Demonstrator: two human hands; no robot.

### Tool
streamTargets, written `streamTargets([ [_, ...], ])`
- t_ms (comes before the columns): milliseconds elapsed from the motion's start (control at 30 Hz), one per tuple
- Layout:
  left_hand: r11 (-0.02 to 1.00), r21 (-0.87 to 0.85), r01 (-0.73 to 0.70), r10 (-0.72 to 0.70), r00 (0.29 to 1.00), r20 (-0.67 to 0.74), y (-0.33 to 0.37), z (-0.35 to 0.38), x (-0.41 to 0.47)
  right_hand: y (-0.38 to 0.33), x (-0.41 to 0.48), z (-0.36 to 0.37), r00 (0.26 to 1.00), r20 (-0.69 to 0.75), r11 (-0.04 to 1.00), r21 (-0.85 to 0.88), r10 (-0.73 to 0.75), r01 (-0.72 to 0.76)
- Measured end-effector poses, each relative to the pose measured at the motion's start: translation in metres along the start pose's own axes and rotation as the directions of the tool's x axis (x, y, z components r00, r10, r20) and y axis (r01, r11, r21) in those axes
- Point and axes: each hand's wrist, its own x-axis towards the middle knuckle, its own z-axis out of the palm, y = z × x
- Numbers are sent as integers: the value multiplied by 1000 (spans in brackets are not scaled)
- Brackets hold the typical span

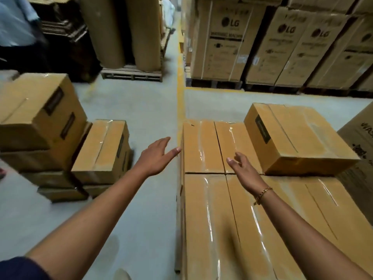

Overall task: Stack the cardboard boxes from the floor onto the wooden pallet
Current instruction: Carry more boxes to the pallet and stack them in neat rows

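A flat layer of taped cardboard boxes fills the lower right, stacked tight; the pallet under them is hidden. One more box lies on top of that layer at its far right. My left hand reaches out open, fingertips at the layer's left edge. My right hand hovers open over the layer, just left of the top box, holding nothing. A loose pile of boxes stands on the floor to the left, with a tilted box on top.
Grey floor with a yellow line runs between the two stacks. Tall LG cartons on pallets line the back right. Big brown rolls stand on a pallet at the back. A person's blue sleeve shows top left.
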Motion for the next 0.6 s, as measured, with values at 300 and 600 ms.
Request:
streamTargets([
  [300,986,-49,162,-163,987,-18,-155,-93,-21,-107,45,153,986,154,998,39,-64,58],
  [600,935,-132,329,-329,944,23,-294,-160,-18,-182,95,294,940,337,998,24,-63,58],
])
